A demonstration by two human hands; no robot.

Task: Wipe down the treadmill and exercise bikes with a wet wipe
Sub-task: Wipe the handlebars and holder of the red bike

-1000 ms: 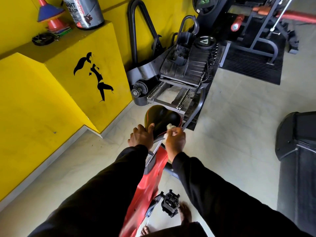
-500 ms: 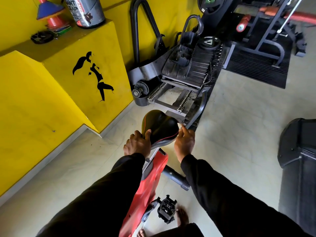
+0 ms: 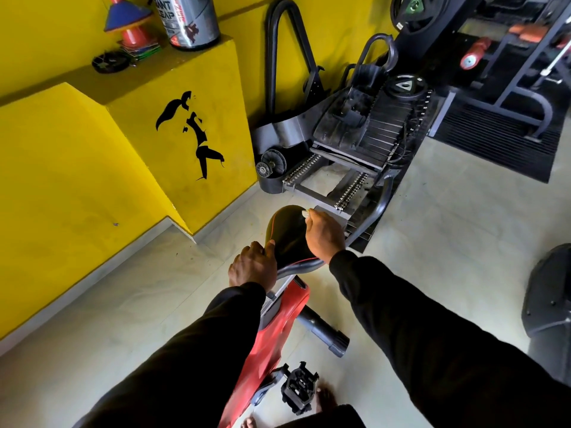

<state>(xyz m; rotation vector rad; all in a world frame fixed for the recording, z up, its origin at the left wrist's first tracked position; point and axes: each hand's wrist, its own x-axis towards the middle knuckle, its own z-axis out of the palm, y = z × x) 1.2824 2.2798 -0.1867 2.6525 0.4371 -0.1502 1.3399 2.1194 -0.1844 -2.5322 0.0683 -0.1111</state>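
Note:
A red exercise bike stands below me, its black saddle edged with a thin red line. My left hand grips the saddle's near left side, thumb on top. My right hand lies over the saddle's right side and holds a small white wet wipe, which peeks out at the fingertips near the saddle's far end. Most of the wipe is hidden under the hand. A black pedal hangs below on the right.
A dismantled black machine frame lies on the floor just beyond the saddle. Yellow stepped ledges line the left wall, carrying a silver tub and cones. Another black machine stands at the right edge. A bare foot shows by the pedal.
My right hand slid with the wipe from the saddle's near end, along the right side, to its far end. My left hand stayed holding the saddle.

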